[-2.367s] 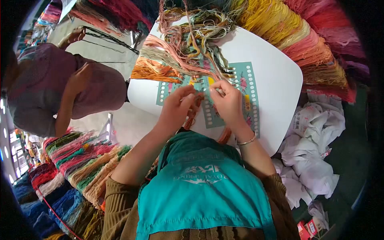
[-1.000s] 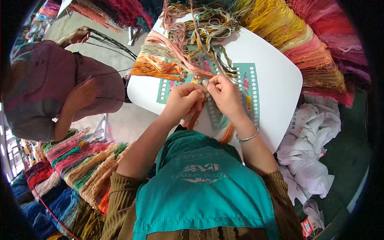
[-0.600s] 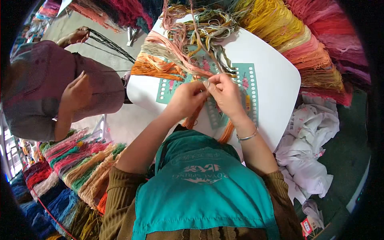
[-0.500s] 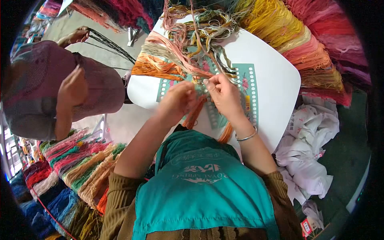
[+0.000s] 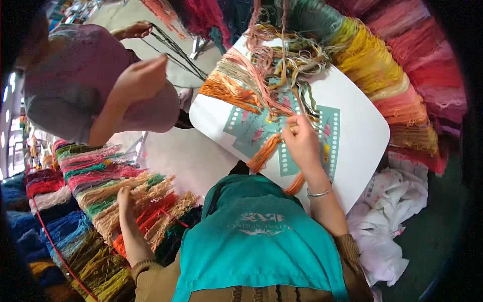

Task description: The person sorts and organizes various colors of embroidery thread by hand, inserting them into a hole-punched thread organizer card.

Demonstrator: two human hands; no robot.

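My right hand (image 5: 304,146) is pinched closed at the strands of embroidery thread over a green printed card (image 5: 329,126) with rows of white holes. Just left of its fingertips, an orange thread bundle (image 5: 265,152) hangs across the card toward my apron; another orange tail shows below my wrist. Pink thread (image 5: 256,75) and an orange skein (image 5: 226,90) lie over the card's far side. Out to the left, my left hand (image 5: 126,199) is at the rows of coloured skeins (image 5: 113,204), touching or just above the peach ones. Its fingers are hard to make out.
The white table (image 5: 359,113) also carries a tangle of olive and brown threads (image 5: 302,53). Yellow and red skeins (image 5: 370,55) hang beyond it. White plastic bags (image 5: 385,221) lie at the right. At the left, a co-worker (image 5: 75,83) holds dark strands (image 5: 176,48).
My left hand has left the card and swung down left to the coloured skeins. My right hand stays pinched over the card. The whole view has shifted, and the co-worker's near arm has moved.
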